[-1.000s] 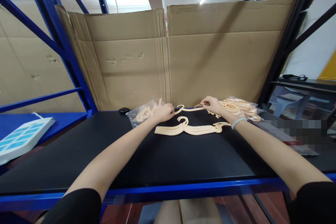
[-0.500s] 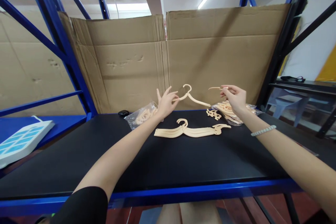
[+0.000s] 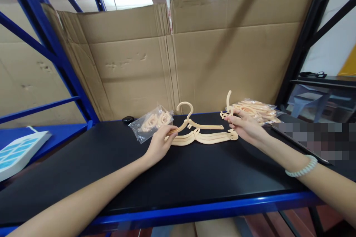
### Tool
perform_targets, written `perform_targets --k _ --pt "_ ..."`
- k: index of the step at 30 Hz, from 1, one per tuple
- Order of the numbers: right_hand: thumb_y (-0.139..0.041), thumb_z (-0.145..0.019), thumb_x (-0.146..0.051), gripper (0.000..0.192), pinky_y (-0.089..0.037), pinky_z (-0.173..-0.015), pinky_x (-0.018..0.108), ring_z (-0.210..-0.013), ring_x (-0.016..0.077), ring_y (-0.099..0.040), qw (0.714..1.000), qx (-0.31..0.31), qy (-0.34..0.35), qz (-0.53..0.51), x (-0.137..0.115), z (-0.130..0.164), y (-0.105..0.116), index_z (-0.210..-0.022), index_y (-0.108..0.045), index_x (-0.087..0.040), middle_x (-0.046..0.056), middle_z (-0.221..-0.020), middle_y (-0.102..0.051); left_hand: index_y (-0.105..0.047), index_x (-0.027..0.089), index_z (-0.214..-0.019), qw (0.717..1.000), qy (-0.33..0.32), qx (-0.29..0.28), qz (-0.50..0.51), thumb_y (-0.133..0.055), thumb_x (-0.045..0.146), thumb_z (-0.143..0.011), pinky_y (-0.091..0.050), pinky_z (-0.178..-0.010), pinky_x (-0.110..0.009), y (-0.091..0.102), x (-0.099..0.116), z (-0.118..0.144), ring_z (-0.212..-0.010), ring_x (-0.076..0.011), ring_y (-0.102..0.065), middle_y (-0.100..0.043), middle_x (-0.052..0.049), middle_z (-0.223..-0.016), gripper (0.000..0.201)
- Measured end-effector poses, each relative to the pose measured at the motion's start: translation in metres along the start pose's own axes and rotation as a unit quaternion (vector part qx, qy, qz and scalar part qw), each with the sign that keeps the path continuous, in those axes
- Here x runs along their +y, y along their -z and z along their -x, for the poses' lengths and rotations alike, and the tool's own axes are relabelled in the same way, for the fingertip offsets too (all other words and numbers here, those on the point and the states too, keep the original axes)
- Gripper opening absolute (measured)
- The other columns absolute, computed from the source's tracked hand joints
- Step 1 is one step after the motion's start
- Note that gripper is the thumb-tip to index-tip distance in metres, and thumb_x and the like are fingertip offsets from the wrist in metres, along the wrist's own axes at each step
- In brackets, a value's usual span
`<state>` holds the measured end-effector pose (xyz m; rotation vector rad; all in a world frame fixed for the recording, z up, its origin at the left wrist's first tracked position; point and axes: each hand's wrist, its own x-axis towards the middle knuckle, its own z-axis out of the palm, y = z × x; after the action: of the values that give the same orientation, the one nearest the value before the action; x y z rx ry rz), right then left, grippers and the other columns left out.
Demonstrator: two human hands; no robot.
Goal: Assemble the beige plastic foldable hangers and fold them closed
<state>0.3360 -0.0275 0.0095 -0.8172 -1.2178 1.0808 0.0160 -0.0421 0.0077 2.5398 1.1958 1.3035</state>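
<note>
Left hand pinches left arm of peach plastic hanger, hook up, just above hanger stack on black shelf. Right hand pinches small curved hanger piece beside stack's right end. Two clear bags: left bag, right bag. Stack count unclear.

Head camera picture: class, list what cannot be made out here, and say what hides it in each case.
1. Head view: the area right of the right hand is pixelated.
2. The loose piece in that hand: its lower end is covered by fingers.
3. The small dark object at the cardboard is too small to identify.
4. Pieces in the left bag: blurred by plastic.
5. The left hand covers the end of its hanger.
</note>
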Motion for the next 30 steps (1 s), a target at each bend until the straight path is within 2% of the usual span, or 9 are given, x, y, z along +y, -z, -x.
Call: perform_targets --k 2,5,11,17,23,30 --pt "-0.081 -0.060 -0.034 0.034 -0.045 -0.062 0.025 -0.072 0.0122 -0.058 1.000 -0.018 -0.014 0.004 -0.002 0.003 -0.003 -0.084 -0.060 -0.023 0.000 -0.078 -0.064 -0.060 0.020 -0.096 1.000 0.010 0.004 0.010 -0.051 0.025 -0.089 -0.050 -0.080 -0.033 -0.003 -0.004 0.003 -0.087 -0.0198 -0.063 -0.068 -0.005 -0.093 0.012" --pt "-0.082 -0.060 -0.035 0.030 -0.049 -0.073 0.026 -0.074 0.0112 -0.059 0.998 -0.040 -0.038 0.019 -0.004 0.009 -0.005 -0.076 -0.062 -0.020 0.002 -0.084 -0.065 -0.060 0.021 -0.096 0.999 0.019 -0.003 0.029 -0.052 0.025 -0.088 -0.050 -0.081 -0.033 -0.005 -0.007 0.003 -0.088 -0.0197 -0.063 -0.068 -0.004 -0.094 0.012" --pt "-0.083 -0.060 -0.038 0.031 -0.054 -0.076 0.029 -0.078 0.0145 -0.062 0.994 -0.047 -0.081 0.054 -0.005 0.012 0.000 -0.074 -0.062 -0.020 0.002 -0.078 -0.063 -0.060 0.022 -0.096 0.998 0.039 -0.012 0.040 -0.051 0.026 -0.089 -0.050 -0.081 -0.034 -0.005 -0.008 0.004 -0.087 -0.0200 -0.063 -0.068 -0.004 -0.093 0.013" --pt "-0.078 -0.068 -0.037 0.024 -0.054 -0.089 0.034 -0.100 0.0216 -0.064 0.983 -0.102 -0.146 0.032 -0.006 0.012 0.002 -0.075 -0.064 -0.018 0.009 -0.102 -0.069 -0.061 0.023 -0.096 0.999 0.029 -0.015 0.037 -0.052 0.026 -0.089 -0.048 -0.079 -0.033 -0.005 -0.009 0.004 -0.088 -0.0197 -0.062 -0.067 -0.003 -0.093 0.012" --pt "-0.077 -0.069 -0.029 0.020 -0.057 -0.080 0.033 -0.084 0.0218 -0.070 0.972 -0.108 -0.208 -0.022 -0.009 0.012 0.000 -0.070 -0.061 -0.017 0.009 -0.087 -0.070 -0.062 0.022 -0.096 0.998 0.037 -0.019 0.055 -0.055 0.027 -0.088 -0.049 -0.079 -0.032 -0.005 -0.010 0.004 -0.086 -0.0194 -0.063 -0.068 -0.003 -0.091 0.012" --pt "-0.082 -0.061 -0.026 0.024 -0.058 -0.073 0.028 -0.071 0.0159 -0.068 0.969 -0.121 -0.212 -0.033 -0.011 0.012 -0.003 -0.066 -0.061 -0.016 0.004 -0.074 -0.066 -0.063 0.022 -0.095 0.998 0.029 -0.016 0.049 -0.056 0.027 -0.088 -0.049 -0.079 -0.032 -0.006 -0.009 0.004 -0.087 -0.0196 -0.063 -0.068 -0.004 -0.093 0.012"
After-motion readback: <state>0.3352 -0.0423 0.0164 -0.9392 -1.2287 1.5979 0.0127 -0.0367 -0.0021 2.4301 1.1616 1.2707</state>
